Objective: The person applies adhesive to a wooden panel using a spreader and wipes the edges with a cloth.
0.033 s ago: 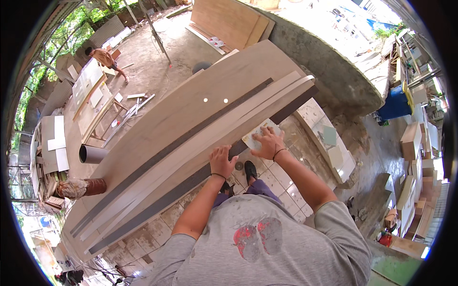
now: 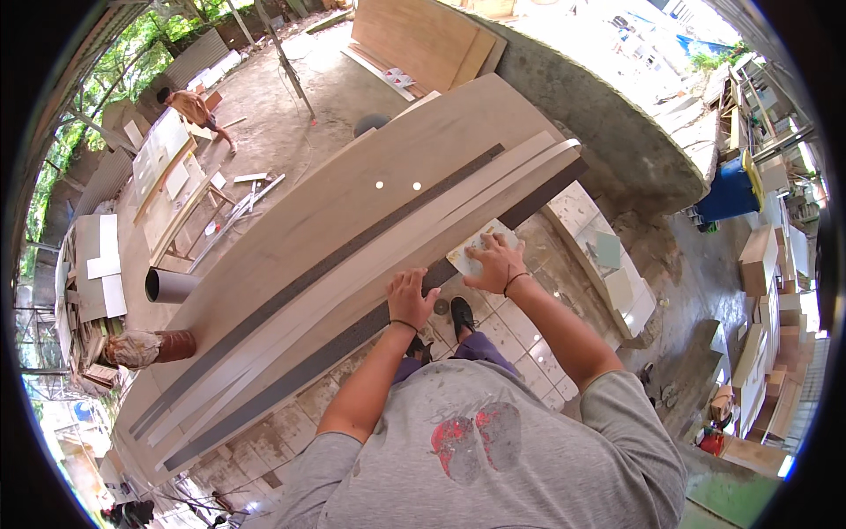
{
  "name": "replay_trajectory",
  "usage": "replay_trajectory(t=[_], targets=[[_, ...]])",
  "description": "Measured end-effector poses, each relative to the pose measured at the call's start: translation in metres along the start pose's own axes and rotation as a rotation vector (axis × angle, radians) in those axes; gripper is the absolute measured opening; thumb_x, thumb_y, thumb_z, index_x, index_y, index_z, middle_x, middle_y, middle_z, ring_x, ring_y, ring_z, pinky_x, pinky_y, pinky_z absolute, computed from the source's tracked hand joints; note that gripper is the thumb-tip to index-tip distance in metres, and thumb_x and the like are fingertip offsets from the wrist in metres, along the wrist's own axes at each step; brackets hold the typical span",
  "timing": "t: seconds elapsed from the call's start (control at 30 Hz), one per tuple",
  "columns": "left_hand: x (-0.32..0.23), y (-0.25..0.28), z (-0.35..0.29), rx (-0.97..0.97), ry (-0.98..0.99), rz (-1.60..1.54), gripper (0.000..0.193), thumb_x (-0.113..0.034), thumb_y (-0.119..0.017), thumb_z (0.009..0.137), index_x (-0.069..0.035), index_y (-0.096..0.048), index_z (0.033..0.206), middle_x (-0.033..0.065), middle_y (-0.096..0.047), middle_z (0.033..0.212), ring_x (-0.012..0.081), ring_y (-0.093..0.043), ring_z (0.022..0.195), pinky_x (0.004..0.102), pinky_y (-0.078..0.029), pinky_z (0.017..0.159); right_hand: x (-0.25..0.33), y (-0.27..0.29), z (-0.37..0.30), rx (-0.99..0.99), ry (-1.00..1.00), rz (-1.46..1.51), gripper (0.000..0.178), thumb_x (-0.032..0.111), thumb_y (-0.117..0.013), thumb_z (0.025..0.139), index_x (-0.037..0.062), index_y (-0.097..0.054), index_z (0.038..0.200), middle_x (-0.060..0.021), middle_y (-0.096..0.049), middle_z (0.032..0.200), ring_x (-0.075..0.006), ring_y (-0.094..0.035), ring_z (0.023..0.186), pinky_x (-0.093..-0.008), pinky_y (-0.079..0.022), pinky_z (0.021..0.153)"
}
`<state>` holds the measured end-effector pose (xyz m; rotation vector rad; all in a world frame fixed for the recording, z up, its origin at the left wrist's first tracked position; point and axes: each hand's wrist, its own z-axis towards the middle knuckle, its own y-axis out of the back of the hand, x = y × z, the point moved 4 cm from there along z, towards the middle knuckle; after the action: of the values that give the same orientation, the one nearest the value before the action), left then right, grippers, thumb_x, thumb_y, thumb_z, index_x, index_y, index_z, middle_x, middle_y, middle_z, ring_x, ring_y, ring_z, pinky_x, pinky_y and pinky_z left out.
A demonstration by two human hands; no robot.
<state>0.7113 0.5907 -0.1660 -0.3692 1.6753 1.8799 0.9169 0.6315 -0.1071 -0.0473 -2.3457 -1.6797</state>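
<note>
A large brown board (image 2: pixel 423 132) stretches diagonally in front of me. Dark strips (image 2: pixel 326 238) and long pale strips (image 2: pixel 388 234) lie along it. Near its close edge, my left hand (image 2: pixel 410 298) rests with bent fingers on the surface beside a dark strip, thumb apart and nothing visibly held. To its right, my right hand (image 2: pixel 496 266) grips a pale, stained flat piece (image 2: pixel 463 257), fingers spread across its top and thumb at the near side. That piece lies over the near dark strip (image 2: pixel 538 196); its underside is hidden.
A brown cylindrical container (image 2: pixel 174 346) and a dark-mouthed tube (image 2: pixel 167 285) are at the left. Tiled floor (image 2: pixel 520 331) lies below me. A low slab with tiles (image 2: pixel 608 264) and a curved concrete wall (image 2: pixel 608 123) stand right. Another person (image 2: pixel 192 108) is far left.
</note>
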Motion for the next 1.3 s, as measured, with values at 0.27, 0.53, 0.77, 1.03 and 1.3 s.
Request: replay_trajectory(t=[0.27,0.53,0.77,1.03,1.3], targets=[[-0.006,-0.004,0.002,-0.034,-0.034,-0.014,0.047,-0.024,-0.076,0.070,-0.014,-0.056,0.111,0.0043,-0.062,0.108,0.0273,-0.052,0.108,0.0442,-0.037,0.093,-0.010,0.012,-0.023,0.076,-0.045,-0.075,0.062,0.056,-0.071,0.064,0.0264,-0.068,0.118,-0.0107,-0.051,0.135,-0.0326,-0.037,0.134,-0.0759,-0.022,0.099],[0.001,0.009,-0.002,0.017,-0.113,-0.062,0.052,-0.027,-0.076,0.073,-0.012,-0.055,0.118,0.0071,-0.058,0.117,0.0276,-0.050,0.114,0.0431,-0.037,0.095,0.020,0.002,-0.055,0.046,-0.061,0.081,0.063,0.056,-0.069,0.068,0.0241,-0.065,0.122,-0.0122,-0.051,0.134,-0.0332,-0.036,0.133,-0.0760,-0.021,0.100],[0.028,0.044,-0.038,0.018,-0.033,0.047,0.053,-0.027,-0.075,0.073,-0.011,-0.055,0.120,0.0074,-0.057,0.117,0.0280,-0.049,0.115,0.0434,-0.036,0.095,0.056,-0.036,-0.047,-0.132,0.027,0.077,0.072,0.058,-0.068,0.068,0.0255,-0.059,0.131,-0.0150,-0.039,0.146,-0.0318,-0.028,0.139,-0.0750,-0.018,0.102],[0.036,0.042,-0.046,-0.053,-0.057,0.059,0.051,-0.028,-0.074,0.072,-0.011,-0.056,0.117,0.0066,-0.058,0.114,0.0272,-0.050,0.111,0.0434,-0.035,0.094,0.065,-0.047,-0.042,-0.140,0.025,0.058,0.072,0.062,-0.067,0.067,0.0252,-0.060,0.130,-0.0145,-0.039,0.147,-0.0325,-0.029,0.139,-0.0746,-0.018,0.102],[0.035,0.040,-0.043,-0.027,-0.039,0.025,0.051,-0.027,-0.074,0.073,-0.011,-0.056,0.117,0.0070,-0.058,0.114,0.0283,-0.050,0.110,0.0440,-0.034,0.095,0.071,-0.012,-0.031,-0.072,0.021,0.035,0.066,0.054,-0.069,0.066,0.0228,-0.065,0.124,-0.0138,-0.047,0.140,-0.0325,-0.033,0.136,-0.0758,-0.020,0.100]])
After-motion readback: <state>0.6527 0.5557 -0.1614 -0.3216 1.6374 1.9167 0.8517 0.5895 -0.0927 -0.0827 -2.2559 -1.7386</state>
